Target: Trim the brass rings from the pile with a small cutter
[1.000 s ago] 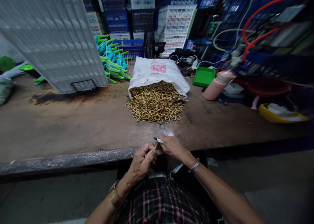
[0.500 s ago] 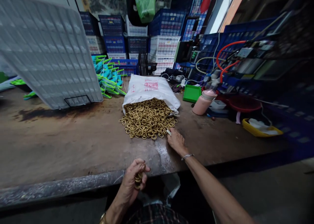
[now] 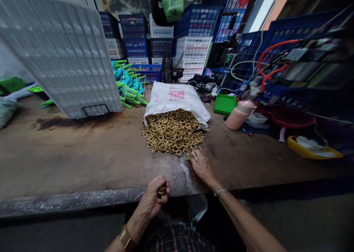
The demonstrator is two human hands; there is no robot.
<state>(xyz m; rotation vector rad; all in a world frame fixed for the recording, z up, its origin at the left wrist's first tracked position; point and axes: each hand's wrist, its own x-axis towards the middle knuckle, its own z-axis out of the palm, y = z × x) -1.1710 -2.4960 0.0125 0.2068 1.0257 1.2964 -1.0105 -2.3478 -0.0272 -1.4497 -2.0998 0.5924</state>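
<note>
A heap of brass rings spills from a white plastic bag onto the worn brown table. My left hand is curled at the table's near edge, closed round a small stack of brass rings. My right hand reaches forward to the near edge of the heap, fingers pinched on a small pale tool that touches the nearest rings. A bracelet sits on my right wrist, a gold watch on my left.
A large grey perforated tray leans at the back left. Green and blue plastic parts lie behind it. A green tray, a pink bottle, a yellow tray and hoses stand at the right. Stacked crates fill the back.
One second ago both hands worked together at the table edge. My right hand then reached out to the ring heap and stays there; my left hand holds the rings by the edge.
</note>
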